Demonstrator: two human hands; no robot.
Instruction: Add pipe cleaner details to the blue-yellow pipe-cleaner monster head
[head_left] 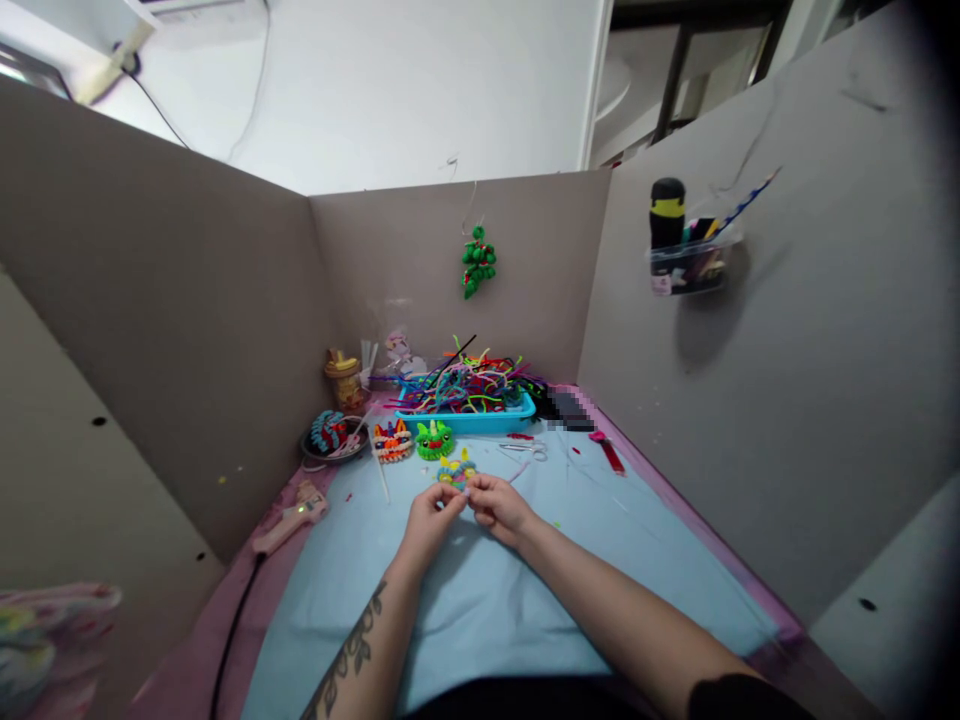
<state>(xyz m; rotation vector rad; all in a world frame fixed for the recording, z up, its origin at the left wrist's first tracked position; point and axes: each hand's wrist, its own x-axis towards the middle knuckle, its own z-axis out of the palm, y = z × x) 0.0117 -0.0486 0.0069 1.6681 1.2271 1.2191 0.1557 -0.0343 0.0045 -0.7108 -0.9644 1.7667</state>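
Over the middle of the blue cloth, my left hand (434, 512) and my right hand (501, 508) meet at the fingertips. Both are closed in a pinch. A tiny pale lilac bit (467, 492) shows between the fingertips, too small to name. Just beyond the fingers is a blue, yellow and pink fuzzy animal head (457, 467), partly hidden by my hands. A lilac strand like pipe cleaner (519, 471) shows behind my right hand; whether it is held or lies on the cloth is unclear. Farther back sit a green animal head (435, 440) and an orange-and-white one (392, 442).
A blue tray (465, 421) heaped with colourful pipe cleaners stands at the back. Scissors (529, 450) lie before it. A pink glue gun (294, 521) with a cord and a dark bowl (335, 450) are at left. Grey panels enclose the table; a bin (688, 270) hangs at right.
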